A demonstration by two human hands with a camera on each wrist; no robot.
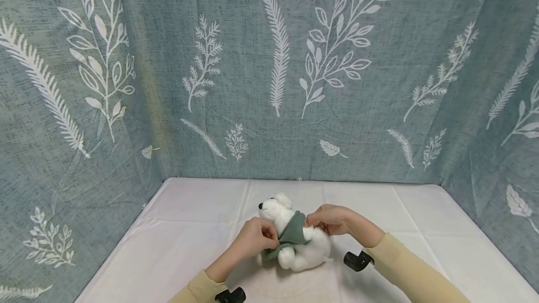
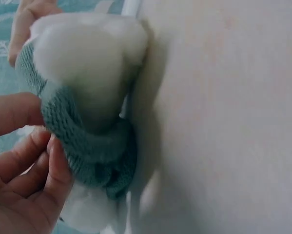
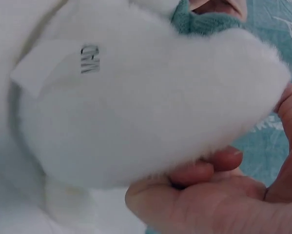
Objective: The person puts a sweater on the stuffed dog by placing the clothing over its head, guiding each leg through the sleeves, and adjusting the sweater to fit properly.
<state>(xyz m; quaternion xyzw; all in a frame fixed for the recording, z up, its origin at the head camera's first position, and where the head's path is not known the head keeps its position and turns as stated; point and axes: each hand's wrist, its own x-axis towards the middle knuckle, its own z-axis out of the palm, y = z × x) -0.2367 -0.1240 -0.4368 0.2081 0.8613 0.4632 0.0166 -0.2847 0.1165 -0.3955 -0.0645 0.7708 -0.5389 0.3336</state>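
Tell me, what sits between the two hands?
A white plush toy wearing a green knit top, lying on the white table; the left hand and right hand both pinch the top. Head view.

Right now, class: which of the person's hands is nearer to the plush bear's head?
Left. The left hand pinches the green garment just below the bear's head; the right hand grips the garment farther back, at the bear's back.
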